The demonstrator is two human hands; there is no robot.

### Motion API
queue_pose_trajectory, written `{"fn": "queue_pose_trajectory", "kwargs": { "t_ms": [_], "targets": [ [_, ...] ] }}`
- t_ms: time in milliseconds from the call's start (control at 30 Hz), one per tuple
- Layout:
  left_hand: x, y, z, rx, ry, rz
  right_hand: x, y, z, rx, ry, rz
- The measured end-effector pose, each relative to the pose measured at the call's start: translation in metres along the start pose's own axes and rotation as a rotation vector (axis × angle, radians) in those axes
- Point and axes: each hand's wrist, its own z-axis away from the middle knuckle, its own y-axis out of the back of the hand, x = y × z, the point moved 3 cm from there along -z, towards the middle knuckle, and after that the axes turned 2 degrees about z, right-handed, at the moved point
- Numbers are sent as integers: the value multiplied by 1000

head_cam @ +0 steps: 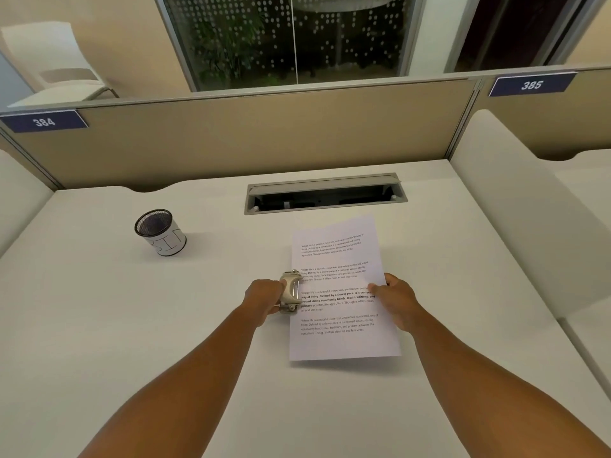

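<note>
Metal punch (291, 294) on left edge of sheet (342, 340), middle of desk (185, 325). My left hand (263, 297) wraps punch, right hand (395, 299) pinches sheet's right edge. I'd say seat paper fully, square it, then squeeze.

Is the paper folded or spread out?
Spread out: the paper shows as one full sheet, four text blocks, no crease. The right hand holds its right edge, the left hand a punch at its left edge.

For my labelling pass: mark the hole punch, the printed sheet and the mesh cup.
hole punch (291, 291), head view, on its beige top lever.
printed sheet (340, 345), head view, on the blank margin below the last paragraph.
mesh cup (168, 241), head view, on the white label round its side.
</note>
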Motion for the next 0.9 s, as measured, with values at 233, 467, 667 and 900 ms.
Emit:
{"fn": "queue_pose_trajectory", "kwargs": {
  "t_ms": [233, 467, 667, 900],
  "targets": [
    [-1, -8, -4, 5, -2, -4, 9, 5, -5, 10, -20, 22],
    [-3, -13, -5, 12, 13, -6, 15, 7, -7, 11, -38, 41],
    [-5, -16, -4, 37, 12, -42, 16, 6, -10, -4, -42, 74],
    [-9, -17, -2, 59, 22, -100, 15, 6, -9, -45, -8, 181]
  ]
}}
